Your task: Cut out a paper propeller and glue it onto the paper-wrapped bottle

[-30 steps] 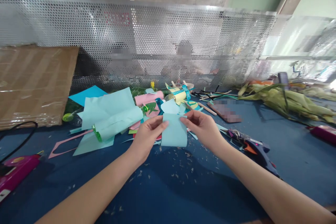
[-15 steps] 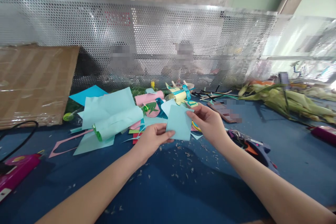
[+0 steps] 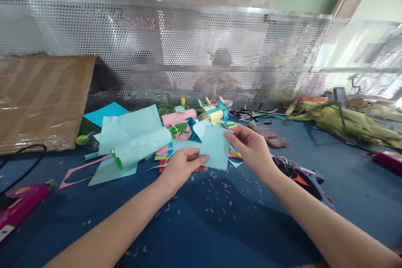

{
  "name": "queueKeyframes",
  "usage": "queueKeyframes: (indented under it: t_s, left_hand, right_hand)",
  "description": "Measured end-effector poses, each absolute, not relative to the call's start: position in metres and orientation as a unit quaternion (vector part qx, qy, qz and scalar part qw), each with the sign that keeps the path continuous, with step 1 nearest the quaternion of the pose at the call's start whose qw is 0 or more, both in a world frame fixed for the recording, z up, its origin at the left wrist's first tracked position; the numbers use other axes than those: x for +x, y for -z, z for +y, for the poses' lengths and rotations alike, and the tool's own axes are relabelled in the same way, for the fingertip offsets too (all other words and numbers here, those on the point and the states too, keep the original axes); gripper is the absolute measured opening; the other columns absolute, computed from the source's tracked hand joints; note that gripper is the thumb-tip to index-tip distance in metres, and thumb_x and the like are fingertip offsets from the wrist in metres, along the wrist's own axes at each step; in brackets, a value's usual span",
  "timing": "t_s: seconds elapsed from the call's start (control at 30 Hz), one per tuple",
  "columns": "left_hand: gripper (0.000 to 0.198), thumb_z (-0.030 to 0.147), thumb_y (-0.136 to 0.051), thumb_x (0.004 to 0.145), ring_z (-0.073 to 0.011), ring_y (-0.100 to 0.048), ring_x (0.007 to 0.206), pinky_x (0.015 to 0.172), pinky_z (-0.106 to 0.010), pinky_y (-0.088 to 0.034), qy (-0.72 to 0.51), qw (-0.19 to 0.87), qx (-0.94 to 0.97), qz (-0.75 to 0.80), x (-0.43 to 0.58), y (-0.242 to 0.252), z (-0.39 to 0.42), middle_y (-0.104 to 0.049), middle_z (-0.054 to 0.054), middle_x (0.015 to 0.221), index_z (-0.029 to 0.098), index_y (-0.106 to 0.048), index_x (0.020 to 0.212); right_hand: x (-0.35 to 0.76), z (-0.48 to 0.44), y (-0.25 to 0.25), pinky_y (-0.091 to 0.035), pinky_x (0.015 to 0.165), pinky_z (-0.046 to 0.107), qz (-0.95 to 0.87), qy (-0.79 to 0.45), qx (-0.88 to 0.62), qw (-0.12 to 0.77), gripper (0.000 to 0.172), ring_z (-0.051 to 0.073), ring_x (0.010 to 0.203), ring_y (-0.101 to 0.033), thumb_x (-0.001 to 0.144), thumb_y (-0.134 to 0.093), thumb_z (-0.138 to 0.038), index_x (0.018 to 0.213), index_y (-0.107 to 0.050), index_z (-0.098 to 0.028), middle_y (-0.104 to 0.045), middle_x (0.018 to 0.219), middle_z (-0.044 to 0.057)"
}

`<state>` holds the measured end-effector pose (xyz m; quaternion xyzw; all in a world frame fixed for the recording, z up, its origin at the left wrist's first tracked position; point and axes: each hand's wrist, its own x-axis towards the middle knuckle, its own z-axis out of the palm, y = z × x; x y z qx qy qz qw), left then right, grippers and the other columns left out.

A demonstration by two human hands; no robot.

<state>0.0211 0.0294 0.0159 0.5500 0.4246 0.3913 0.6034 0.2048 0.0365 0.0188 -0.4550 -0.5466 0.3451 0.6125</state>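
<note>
A small light-blue piece of paper (image 3: 215, 149) is held up over the blue table. My left hand (image 3: 185, 164) pinches its lower left edge between thumb and fingers. At its upper right, my right hand (image 3: 250, 144) grips the same paper by the corner. Just behind it lies another pale blue paper piece (image 3: 200, 129). To the left, a green bottle wrapped in light-blue paper (image 3: 143, 146) rests on larger light-blue sheets (image 3: 128, 118). Pink paper rolls (image 3: 179, 117) and a yellow-wrapped bottle (image 3: 215, 115) lie beyond my hands.
A purple hot glue gun (image 3: 301, 176) lies right of my right hand, near a phone (image 3: 268, 134). Corn husks (image 3: 342, 123) are at the far right. Magenta power strip (image 3: 23, 205) and cardboard (image 3: 44, 102) stand left. A perforated metal screen (image 3: 188, 42) closes off the back.
Almost nothing differs. Both hands keep hold of the light-blue paper in nearly the same place, and the view has shifted very slightly.
</note>
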Motion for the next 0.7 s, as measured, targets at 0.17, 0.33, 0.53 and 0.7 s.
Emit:
queueKeyframes:
  t_s: [0.17,0.33,0.53,0.7]
  left_hand:
    - [0.014,0.023,-0.07,0.072,-0.0177,-0.067,0.081,0.072,-0.027,-0.054,-0.394,0.606,0.542,0.429,0.0216,-0.0152,0.0297,-0.075,-0.003,0.086,0.018,-0.074,0.085]
    - [0.015,0.023,-0.071,0.072,-0.0186,-0.068,0.086,0.077,-0.027,-0.054,-0.375,0.616,0.548,0.424,0.0217,-0.0142,0.0287,-0.075,-0.004,0.089,0.017,-0.073,0.085]
    - [0.015,0.021,-0.073,0.07,-0.019,-0.07,0.084,0.079,-0.027,-0.054,-0.351,0.627,0.554,0.421,0.0217,-0.0136,0.0278,-0.076,-0.005,0.084,0.016,-0.073,0.084]
    - [0.017,0.023,-0.074,0.07,-0.0185,-0.07,0.082,0.078,-0.026,-0.054,-0.361,0.626,0.541,0.43,0.0216,-0.0129,0.0294,-0.075,-0.006,0.084,0.015,-0.073,0.084]
  right_hand:
    - [0.2054,0.0376,-0.0176,-0.043,0.058,0.028,-0.554,-0.338,-0.453,0.611,0.027,0.013,0.059,-0.05,0.065,-0.068,-0.043,0.072,-0.06,-0.018,-0.056,0.065,-0.001]
    - [0.2087,0.0402,-0.0152,-0.042,0.055,0.027,-0.557,-0.317,-0.452,0.62,0.024,0.013,0.058,-0.05,0.068,-0.068,-0.042,0.072,-0.06,-0.019,-0.057,0.063,-0.001]
    - [0.2114,0.0434,-0.0152,-0.042,0.055,0.026,-0.536,-0.31,-0.464,0.633,0.028,0.013,0.059,-0.051,0.065,-0.071,-0.044,0.072,-0.06,-0.019,-0.058,0.064,-0.001]
    - [0.21,0.043,-0.0146,-0.045,0.061,0.027,-0.535,-0.344,-0.452,0.625,0.035,0.015,0.065,-0.056,0.065,-0.071,-0.051,0.076,-0.061,-0.019,-0.063,0.071,0.002]
